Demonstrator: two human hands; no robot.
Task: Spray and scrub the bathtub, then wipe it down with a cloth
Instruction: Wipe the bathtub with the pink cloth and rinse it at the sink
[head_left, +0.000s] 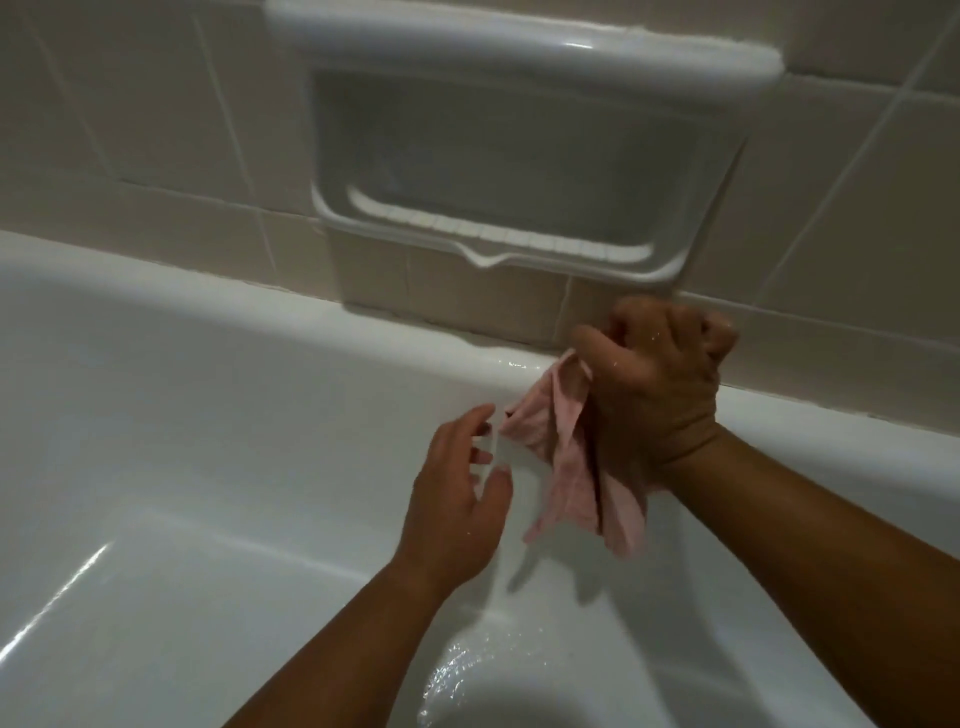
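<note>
The fingers (717, 332) of the right hand (660, 374) were curled tight round a pink cloth (571, 467), gripping its upper end in a closed fist right of centre in the frame. The fist sat level with the far rim of the white bathtub (260, 296), close to the tiled wall (130, 104). The cloth hung crumpled below the fist, its loose folds trailing down in front of the tub's far inner wall, with its lowest corner just right of the frame's centre line.

The left hand (457, 499), near the centre of the frame, was spread with its fingers (480, 418) straight and parted, holding nothing. Its fingertips were just beside the cloth's left edge; whether they touched it could not be told.

Both forearms came in from the lower edge of the frame. Water drops shone on the back of the right hand, and a wet sheen lay on the tub floor at lower centre. A white recessed soap dish (519, 244) was set into the wall at upper centre, above the right hand.
</note>
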